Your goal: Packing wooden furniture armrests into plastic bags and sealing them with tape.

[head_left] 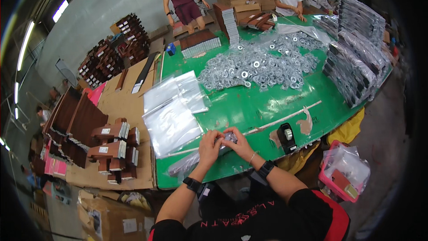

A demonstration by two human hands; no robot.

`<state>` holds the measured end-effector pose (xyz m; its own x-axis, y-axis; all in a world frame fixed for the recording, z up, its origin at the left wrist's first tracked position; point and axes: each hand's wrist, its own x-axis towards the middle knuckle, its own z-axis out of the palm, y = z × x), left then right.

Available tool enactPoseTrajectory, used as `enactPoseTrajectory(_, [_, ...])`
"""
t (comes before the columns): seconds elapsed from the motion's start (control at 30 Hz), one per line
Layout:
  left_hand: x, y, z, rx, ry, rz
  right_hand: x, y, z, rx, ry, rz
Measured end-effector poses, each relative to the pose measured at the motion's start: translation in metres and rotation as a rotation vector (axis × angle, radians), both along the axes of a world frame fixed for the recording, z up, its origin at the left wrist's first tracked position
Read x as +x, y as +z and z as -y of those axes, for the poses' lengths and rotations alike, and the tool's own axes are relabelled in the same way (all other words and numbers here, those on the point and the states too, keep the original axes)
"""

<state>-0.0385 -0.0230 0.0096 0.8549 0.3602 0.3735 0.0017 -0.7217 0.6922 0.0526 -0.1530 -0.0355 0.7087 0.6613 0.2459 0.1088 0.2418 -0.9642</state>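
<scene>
A long item in a clear plastic bag (pixel 185 164) lies along the near edge of the green table (pixel 249 107). My left hand (pixel 210 146) and my right hand (pixel 241 146) meet at its right end, fingers closed on the gathered plastic. The fingertips nearly touch, and they hide part of that end. Just beyond my left hand, flat clear plastic bags (pixel 171 127) lie in overlapping stacks. To the right of my right hand stands a black tape dispenser (pixel 286 138) with a roll of tape.
A heap of bagged metal rings (pixel 263 64) covers the table's far middle. Wrapped packages (pixel 352 69) are stacked at right. Brown boards (pixel 78 125) and brown boxes (pixel 111 147) stand on cardboard at left. A pink basket (pixel 333 176) sits at lower right. Two people stand beyond the table.
</scene>
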Motion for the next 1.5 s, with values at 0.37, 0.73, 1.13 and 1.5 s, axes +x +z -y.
enactPoseTrajectory(0.37, [-0.033, 0.023, 0.017, 0.705, 0.079, 0.036, 0.006, -0.01, -0.015, 0.091, -0.114, -0.046])
enactPoseTrajectory(0.73, [-0.05, 0.003, -0.005, 0.625, -0.018, -0.117, -0.006, -0.011, -0.012, 0.024, -0.156, 0.055])
enactPoseTrajectory(1.13, [-0.05, -0.002, -0.009, 0.517, -0.062, -0.093, -0.003, 0.083, 0.118, -0.131, -0.356, 0.503])
enactPoseTrajectory(1.5, [-0.006, 0.039, 0.043, 0.145, -0.162, 0.068, 0.006, 0.034, 0.266, -0.371, -0.648, 0.298])
